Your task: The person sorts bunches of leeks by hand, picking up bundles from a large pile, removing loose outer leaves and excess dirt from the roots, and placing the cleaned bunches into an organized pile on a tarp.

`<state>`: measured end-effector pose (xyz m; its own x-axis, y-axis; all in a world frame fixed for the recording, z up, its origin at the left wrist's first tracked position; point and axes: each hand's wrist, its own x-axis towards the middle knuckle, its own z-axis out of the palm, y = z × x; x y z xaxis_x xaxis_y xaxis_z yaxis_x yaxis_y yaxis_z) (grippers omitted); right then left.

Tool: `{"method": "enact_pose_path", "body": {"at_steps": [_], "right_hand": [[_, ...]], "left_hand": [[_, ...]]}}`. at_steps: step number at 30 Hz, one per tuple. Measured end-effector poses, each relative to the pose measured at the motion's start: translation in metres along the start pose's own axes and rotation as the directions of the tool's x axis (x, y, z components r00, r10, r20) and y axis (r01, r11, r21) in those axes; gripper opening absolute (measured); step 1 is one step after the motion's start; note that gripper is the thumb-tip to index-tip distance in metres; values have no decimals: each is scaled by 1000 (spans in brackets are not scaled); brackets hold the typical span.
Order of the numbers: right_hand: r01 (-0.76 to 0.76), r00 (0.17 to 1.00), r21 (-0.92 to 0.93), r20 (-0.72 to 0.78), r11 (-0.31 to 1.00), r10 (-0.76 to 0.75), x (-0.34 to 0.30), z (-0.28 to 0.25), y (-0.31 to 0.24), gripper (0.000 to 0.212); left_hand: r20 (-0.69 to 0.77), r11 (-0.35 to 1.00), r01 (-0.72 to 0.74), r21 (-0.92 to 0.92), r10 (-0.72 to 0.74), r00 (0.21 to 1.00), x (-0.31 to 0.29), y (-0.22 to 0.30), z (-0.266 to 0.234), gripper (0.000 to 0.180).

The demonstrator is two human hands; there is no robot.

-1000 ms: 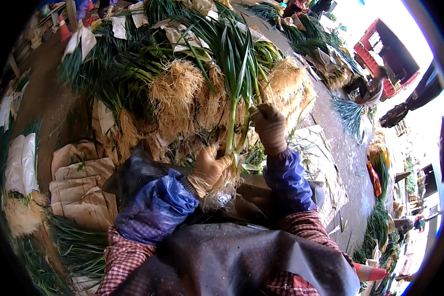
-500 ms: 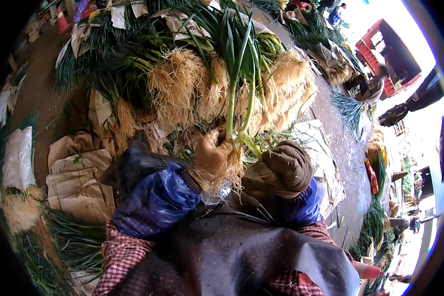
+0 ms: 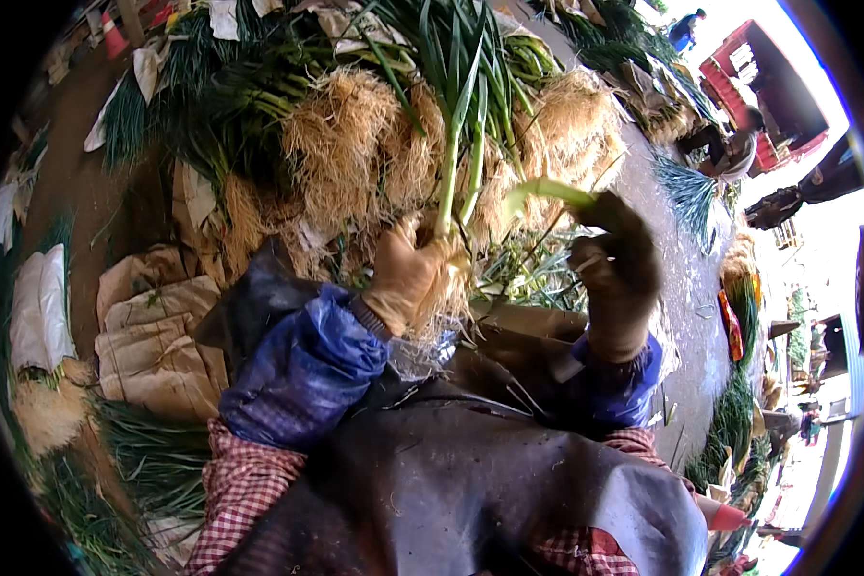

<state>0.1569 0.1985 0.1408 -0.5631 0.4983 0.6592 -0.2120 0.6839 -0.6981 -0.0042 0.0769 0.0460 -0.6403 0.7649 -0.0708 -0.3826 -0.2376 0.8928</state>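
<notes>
My left hand (image 3: 405, 271), in a tan glove, is closed round the root end of a pair of green onions (image 3: 449, 182). Their pale roots hang below my fingers, and the long green leaves point away from me. Up and to the right, my right hand (image 3: 620, 274) wears a darker brown glove and is slightly blurred. It grips a torn-off green onion leaf (image 3: 555, 190), which sticks out to the left, apart from the stalks. Past both hands lies a heap of green onions with bushy straw-coloured roots (image 3: 341, 130).
A dark apron (image 3: 432, 480) covers my lap. Peeled leaf scraps (image 3: 538, 269) lie between my hands and the heap. Folded brown paper sacks (image 3: 158, 336) and wrapped bundles (image 3: 40, 307) are at left. At far right a person (image 3: 734, 144) crouches near a red crate (image 3: 763, 96).
My right hand has moved up and right, pulling a leaf away from the green onions. My left hand keeps its hold in nearly the same place.
</notes>
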Motion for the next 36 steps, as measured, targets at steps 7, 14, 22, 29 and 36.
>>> {"method": "enact_pose_path", "body": {"at_steps": [7,14,22,29,36], "right_hand": [[-575,724,82,514,814,459,-18,51,56,55],[-803,468,-18,601,596,648,-14,42,54,21],[17,470,91,878,996,-88,-20,1,49,20],[-36,906,-837,203,546,371,-45,-32,127,31],[-473,876,67,146,879,460,-27,-7,73,27]], "left_hand": [[190,881,-304,362,250,949,5,-28,-7,35],[181,861,-314,399,261,948,6,-33,-11,29],[188,948,121,-293,-67,980,13,-23,-32,33],[329,839,257,-479,-100,939,2,-30,-15,35],[310,977,142,-161,-87,947,-2,-31,-14,41]]}}
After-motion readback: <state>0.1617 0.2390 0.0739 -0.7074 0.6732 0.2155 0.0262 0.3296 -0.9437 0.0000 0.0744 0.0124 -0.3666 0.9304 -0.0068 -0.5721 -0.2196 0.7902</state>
